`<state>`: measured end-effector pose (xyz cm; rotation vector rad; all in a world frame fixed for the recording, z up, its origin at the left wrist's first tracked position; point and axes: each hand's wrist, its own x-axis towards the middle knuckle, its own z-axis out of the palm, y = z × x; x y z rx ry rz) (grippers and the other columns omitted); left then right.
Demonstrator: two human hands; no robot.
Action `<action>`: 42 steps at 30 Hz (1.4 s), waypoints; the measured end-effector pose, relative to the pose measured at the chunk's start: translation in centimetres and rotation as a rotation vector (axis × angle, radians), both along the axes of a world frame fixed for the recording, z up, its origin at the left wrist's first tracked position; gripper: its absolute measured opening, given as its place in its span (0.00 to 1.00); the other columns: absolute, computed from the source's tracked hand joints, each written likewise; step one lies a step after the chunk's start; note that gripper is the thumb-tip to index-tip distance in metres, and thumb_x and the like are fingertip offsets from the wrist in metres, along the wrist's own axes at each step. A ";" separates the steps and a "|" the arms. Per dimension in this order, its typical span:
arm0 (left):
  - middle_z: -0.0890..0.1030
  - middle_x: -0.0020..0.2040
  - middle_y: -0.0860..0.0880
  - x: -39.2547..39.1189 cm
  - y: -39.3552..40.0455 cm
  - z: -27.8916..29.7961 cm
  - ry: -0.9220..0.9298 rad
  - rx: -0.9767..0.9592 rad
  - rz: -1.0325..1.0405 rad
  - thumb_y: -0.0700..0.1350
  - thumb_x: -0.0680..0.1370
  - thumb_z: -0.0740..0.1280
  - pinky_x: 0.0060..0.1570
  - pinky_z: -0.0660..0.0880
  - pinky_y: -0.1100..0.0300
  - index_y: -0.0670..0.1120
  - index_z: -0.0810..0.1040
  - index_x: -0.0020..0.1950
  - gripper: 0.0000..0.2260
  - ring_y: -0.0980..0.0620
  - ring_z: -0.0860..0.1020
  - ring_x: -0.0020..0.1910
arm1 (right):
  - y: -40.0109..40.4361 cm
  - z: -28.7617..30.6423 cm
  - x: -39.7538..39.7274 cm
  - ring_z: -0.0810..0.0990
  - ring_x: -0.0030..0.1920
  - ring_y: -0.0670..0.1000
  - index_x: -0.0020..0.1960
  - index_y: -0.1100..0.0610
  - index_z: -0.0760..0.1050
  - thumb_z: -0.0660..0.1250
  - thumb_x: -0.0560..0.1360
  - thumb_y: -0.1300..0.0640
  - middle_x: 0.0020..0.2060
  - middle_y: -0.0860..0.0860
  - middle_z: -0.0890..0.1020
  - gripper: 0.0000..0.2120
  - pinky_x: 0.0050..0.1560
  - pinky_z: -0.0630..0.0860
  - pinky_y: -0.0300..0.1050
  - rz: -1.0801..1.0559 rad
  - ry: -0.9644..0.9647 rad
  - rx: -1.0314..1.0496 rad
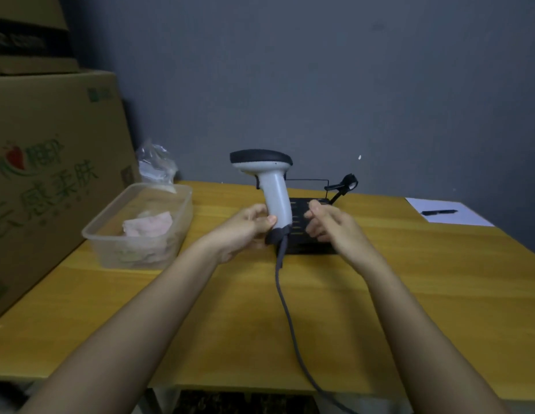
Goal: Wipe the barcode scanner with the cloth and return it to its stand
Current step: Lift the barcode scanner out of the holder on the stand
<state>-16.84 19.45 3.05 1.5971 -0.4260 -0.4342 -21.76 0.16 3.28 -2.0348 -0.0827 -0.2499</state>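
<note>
A grey-white barcode scanner (272, 186) with a black head stands upright over the yellow table (230, 309). My left hand (245, 228) grips the lower end of its handle. My right hand (329, 225) hovers just to the right of the handle, fingers apart, holding nothing. Behind both hands sits the black stand (302, 234), and its thin arm with a black holder (345, 185) rises at the back right. The scanner's grey cable (290, 318) runs down over the table's front edge. A pink cloth (148, 224) lies in a clear plastic tub (111, 246) on the left.
Large cardboard boxes (51, 162) stand against the table's left side. A crumpled clear plastic bag (155, 165) sits behind the tub. At the back right lies a white sheet of paper (469, 216) with a black pen (439, 212) on it. A grey wall is behind.
</note>
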 end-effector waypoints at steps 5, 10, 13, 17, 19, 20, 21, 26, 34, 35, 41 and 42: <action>0.79 0.57 0.44 -0.9 0.0 -0.6 0.126 -0.177 -0.151 0.41 0.81 0.60 0.53 0.80 0.53 0.47 0.72 0.63 0.11 0.49 0.81 0.55 | -0.1 0.0 1.7 0.77 0.63 0.51 0.69 0.52 0.69 0.69 0.70 0.44 0.63 0.53 0.78 0.30 0.61 0.74 0.51 0.354 0.271 0.468; 0.79 0.58 0.45 -1.3 0.1 -1.2 0.076 -0.178 -0.208 0.44 0.80 0.61 0.56 0.79 0.51 0.45 0.70 0.67 0.15 0.49 0.80 0.57 | 2.2 0.1 2.2 0.75 0.63 0.62 0.66 0.59 0.72 0.77 0.61 0.40 0.63 0.63 0.76 0.39 0.63 0.73 0.61 0.447 0.267 0.633; 0.78 0.62 0.41 -1.4 0.4 -1.4 0.079 -0.169 -0.226 0.46 0.76 0.63 0.57 0.78 0.51 0.45 0.69 0.69 0.21 0.46 0.78 0.61 | 2.6 0.5 2.4 0.78 0.60 0.58 0.61 0.56 0.76 0.81 0.58 0.46 0.60 0.59 0.79 0.35 0.59 0.76 0.57 0.540 0.281 0.608; 0.80 0.59 0.43 -1.7 0.8 -1.6 0.117 -0.193 -0.254 0.49 0.76 0.68 0.53 0.80 0.55 0.47 0.72 0.67 0.20 0.49 0.81 0.57 | 2.4 0.4 2.6 0.79 0.58 0.57 0.67 0.57 0.69 0.81 0.59 0.53 0.58 0.56 0.81 0.40 0.58 0.77 0.55 0.651 0.317 0.594; 0.80 0.58 0.44 -1.7 1.0 -1.6 0.149 -0.211 -0.266 0.51 0.73 0.70 0.53 0.80 0.55 0.47 0.73 0.65 0.22 0.49 0.81 0.56 | 2.4 0.2 2.6 0.80 0.57 0.56 0.68 0.57 0.68 0.81 0.60 0.55 0.57 0.55 0.81 0.40 0.57 0.78 0.53 0.686 0.321 0.604; 0.80 0.58 0.44 -1.8 1.0 -1.6 0.162 -0.218 -0.267 0.50 0.74 0.70 0.52 0.80 0.55 0.46 0.74 0.65 0.21 0.49 0.81 0.56 | 2.4 0.2 2.6 0.81 0.56 0.56 0.68 0.57 0.67 0.81 0.60 0.56 0.56 0.55 0.81 0.40 0.56 0.79 0.52 0.698 0.317 0.610; 0.79 0.59 0.44 -1.8 1.1 -1.5 0.173 -0.220 -0.263 0.48 0.76 0.68 0.51 0.80 0.56 0.45 0.74 0.65 0.18 0.50 0.82 0.55 | 2.5 0.2 2.6 0.81 0.56 0.55 0.68 0.58 0.67 0.80 0.61 0.56 0.54 0.55 0.81 0.40 0.56 0.79 0.51 0.700 0.314 0.618; 0.81 0.56 0.43 -1.9 1.4 -1.4 0.217 -0.174 -0.204 0.42 0.82 0.57 0.52 0.80 0.58 0.38 0.73 0.65 0.14 0.52 0.82 0.52 | 3.1 -0.2 2.9 0.77 0.61 0.57 0.64 0.60 0.70 0.80 0.62 0.58 0.50 0.53 0.82 0.34 0.64 0.73 0.55 0.678 0.305 0.667; 0.81 0.58 0.46 -1.8 4.0 -1.7 0.156 0.099 0.184 0.50 0.82 0.58 0.49 0.77 0.58 0.46 0.76 0.59 0.13 0.50 0.80 0.52 | 2.8 -0.9 2.7 0.80 0.39 0.49 0.53 0.60 0.71 0.73 0.68 0.61 0.41 0.53 0.76 0.17 0.43 0.82 0.48 0.453 0.404 0.812; 0.81 0.57 0.46 -1.8 4.2 -1.8 0.163 0.087 0.219 0.50 0.82 0.58 0.48 0.77 0.59 0.46 0.76 0.57 0.11 0.51 0.80 0.50 | 2.8 -1.1 2.8 0.78 0.35 0.48 0.53 0.60 0.71 0.75 0.67 0.53 0.40 0.53 0.75 0.21 0.37 0.81 0.43 0.409 0.441 0.821; 0.81 0.54 0.48 -2.1 4.2 -2.0 0.170 0.120 0.237 0.49 0.83 0.56 0.46 0.76 0.60 0.47 0.77 0.55 0.12 0.52 0.80 0.49 | 3.0 -2.8 3.2 0.73 0.25 0.48 0.56 0.62 0.72 0.49 0.68 0.24 0.34 0.53 0.75 0.43 0.23 0.71 0.37 0.291 0.576 1.028; 0.81 0.54 0.47 -2.2 4.1 -2.0 0.168 0.124 0.230 0.49 0.83 0.56 0.46 0.76 0.60 0.46 0.77 0.56 0.12 0.52 0.80 0.49 | 2.9 -3.1 3.2 0.72 0.25 0.49 0.56 0.62 0.73 0.47 0.68 0.23 0.34 0.53 0.75 0.44 0.23 0.70 0.37 0.278 0.581 1.046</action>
